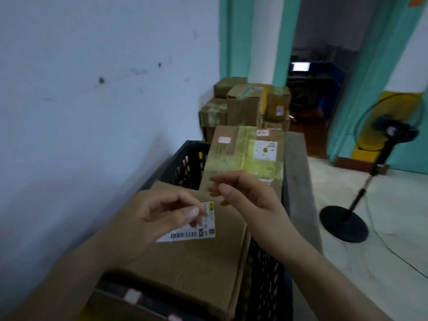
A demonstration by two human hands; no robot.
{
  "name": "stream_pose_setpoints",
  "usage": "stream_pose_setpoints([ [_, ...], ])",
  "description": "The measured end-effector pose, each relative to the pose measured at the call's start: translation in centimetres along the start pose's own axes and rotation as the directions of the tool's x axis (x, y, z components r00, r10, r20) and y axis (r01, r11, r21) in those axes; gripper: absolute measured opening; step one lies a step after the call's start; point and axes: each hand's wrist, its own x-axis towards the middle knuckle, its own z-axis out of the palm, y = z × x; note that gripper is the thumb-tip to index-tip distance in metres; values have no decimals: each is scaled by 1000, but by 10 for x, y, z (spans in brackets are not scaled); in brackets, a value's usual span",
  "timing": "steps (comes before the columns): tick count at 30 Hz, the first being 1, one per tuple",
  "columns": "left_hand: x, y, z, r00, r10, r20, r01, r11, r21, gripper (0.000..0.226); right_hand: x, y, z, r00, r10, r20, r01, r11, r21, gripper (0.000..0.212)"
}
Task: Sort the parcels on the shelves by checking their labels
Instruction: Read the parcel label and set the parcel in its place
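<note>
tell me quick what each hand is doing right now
Left hand: pinches a white barcode label over a cardboard box.
Right hand: open, fingers loosely curled, nothing visible in them.

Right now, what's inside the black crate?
In the black crate a flat cardboard box lies on top; the left hand pinches a white label over it. A taped box stands at the far end. Whatever lies beneath them is covered.

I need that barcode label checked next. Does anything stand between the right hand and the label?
Nothing visible does: the right hand hovers just up and right of the label, with open space between. The left hand pinches the label's upper part.
</note>
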Motion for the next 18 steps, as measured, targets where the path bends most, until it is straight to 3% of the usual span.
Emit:
stream_pose_setpoints([
  [5, -19, 19, 50, 995, -34, -89, 31, 999, -43, 21, 11, -7, 2, 914, -40, 404, -34, 984, 174, 32],
  [9, -39, 42, 74, 975, -132, -181, 119, 990, -81, 21, 11, -15, 12, 808, -64, 586, -87, 970, 227, 34],
  [14, -122, 79, 88, 918, -214, -334, 203, 977, -66, 23, -26, -42, 56, 573, -88, 815, -212, 945, 251, 34],
  [18, -220, 122, 112, 789, -240, -565, 268, 963, -35, 31, -71, -76, 102, 374, -207, 904, -141, 951, 276, 32],
])
